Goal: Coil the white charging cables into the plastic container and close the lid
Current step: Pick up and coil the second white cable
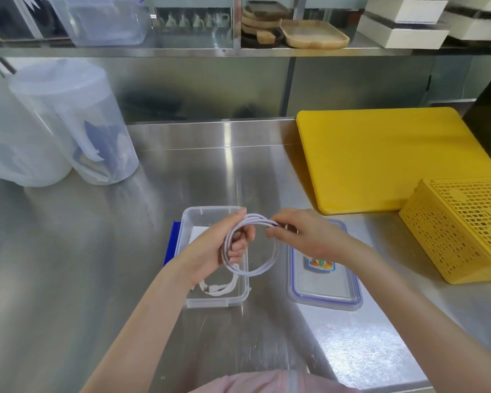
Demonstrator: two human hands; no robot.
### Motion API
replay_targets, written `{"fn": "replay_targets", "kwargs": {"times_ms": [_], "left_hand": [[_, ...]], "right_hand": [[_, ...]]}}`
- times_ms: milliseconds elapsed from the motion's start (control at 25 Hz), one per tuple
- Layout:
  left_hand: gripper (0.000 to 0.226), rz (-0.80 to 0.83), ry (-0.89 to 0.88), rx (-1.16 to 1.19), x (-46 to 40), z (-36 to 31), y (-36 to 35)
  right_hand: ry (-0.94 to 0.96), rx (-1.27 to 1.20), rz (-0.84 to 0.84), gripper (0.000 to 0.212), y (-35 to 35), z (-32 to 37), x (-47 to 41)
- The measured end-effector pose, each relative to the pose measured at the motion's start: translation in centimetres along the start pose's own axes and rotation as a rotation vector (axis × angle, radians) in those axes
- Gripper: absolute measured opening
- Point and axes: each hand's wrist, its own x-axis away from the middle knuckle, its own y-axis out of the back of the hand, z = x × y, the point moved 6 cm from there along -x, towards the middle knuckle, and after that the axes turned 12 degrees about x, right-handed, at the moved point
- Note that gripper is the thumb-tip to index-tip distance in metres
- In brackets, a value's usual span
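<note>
On a steel table point(238, 171) in a kitchen, a white cable point(255, 245) is held coiled over the open container point(190, 217), gripped by the left hand point(224, 245) & pinched by the right hand point(304, 234), prob. for dropping in beside another cable point(219, 289); lid point(323, 293) is kept alongside.

A stainless-steel worktop point(102, 251) carries everything. Near the middle sits an open clear plastic container point(210, 300), with its blue-edged lid point(323, 290) lying flat just to its right. A yellow cutting board point(386, 157) lies at the far right, and a yellow perforated basket point(465, 228) rests overturned near it at the right edge. Two translucent tubs point(77, 123) stand at the far left.
</note>
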Motion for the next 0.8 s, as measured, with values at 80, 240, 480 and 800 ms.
{"fn": "replay_targets", "kwargs": {"times_ms": [80,240,480,800], "left_hand": [[0.046,-0.063,-0.037,-0.023,-0.2,-0.3,0.4],[0.049,-0.193,-0.110,0.031,-0.3,-0.6,1.0],[0.048,-0.177,-0.170,0.279,0.0,-1.0,1.4],[0.045,-0.236,-0.282,0.494,-0.2,-0.7,0.5]], "right_hand": [[-0.029,-0.018,-0.008,0.027,0.0,-0.3,0.0],[-0.111,-0.073,-0.056,0.015,0.2,-0.9,-0.1],[-0.168,-0.041,-0.167,0.011,-0.1,-1.3,0.1],[-0.320,-0.721,-0.227,0.018,-2.5,-0.7,0.1]]}}
